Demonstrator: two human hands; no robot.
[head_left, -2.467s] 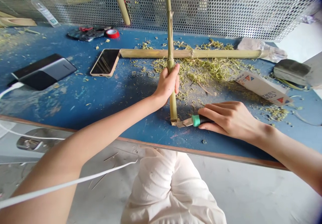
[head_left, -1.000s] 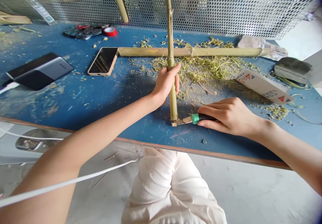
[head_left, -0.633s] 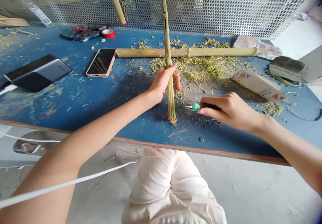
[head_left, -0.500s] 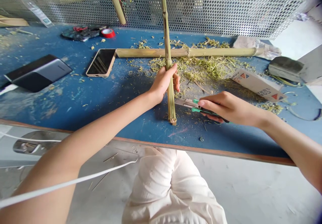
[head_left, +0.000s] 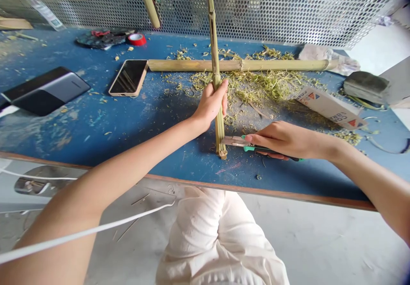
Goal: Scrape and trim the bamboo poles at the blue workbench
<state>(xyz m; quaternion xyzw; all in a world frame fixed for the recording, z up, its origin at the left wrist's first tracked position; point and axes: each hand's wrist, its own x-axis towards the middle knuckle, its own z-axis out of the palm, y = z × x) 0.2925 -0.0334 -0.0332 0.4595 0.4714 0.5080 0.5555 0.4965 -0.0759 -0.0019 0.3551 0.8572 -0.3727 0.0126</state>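
My left hand [head_left: 211,101] is wrapped around a slim bamboo stick [head_left: 215,54], which points away from me with its near end over the blue table [head_left: 173,148]. A long slit shows in the stick's far part. In my right hand [head_left: 282,140] is a green and black utility knife [head_left: 251,146], fingers closed on its handle. Its blade lies against the right side of the stick, close to the knotted near end. Beyond my left hand, a thicker bamboo pole [head_left: 272,65] lies crosswise, with curly bamboo shavings [head_left: 269,84] around it.
On the left are a power bank [head_left: 48,91], a phone [head_left: 128,78], red tape [head_left: 136,39] and a plastic bottle [head_left: 41,7]. A printed cardboard piece [head_left: 329,108] and a dark grey block [head_left: 365,85] lie right. A perforated metal screen [head_left: 282,12] stands behind. A white cable [head_left: 96,229] crosses below.
The knife has moved slightly toward me along the stick, nearer its knotted end. My left hand keeps its hold, and the stick has shifted a little to the right.
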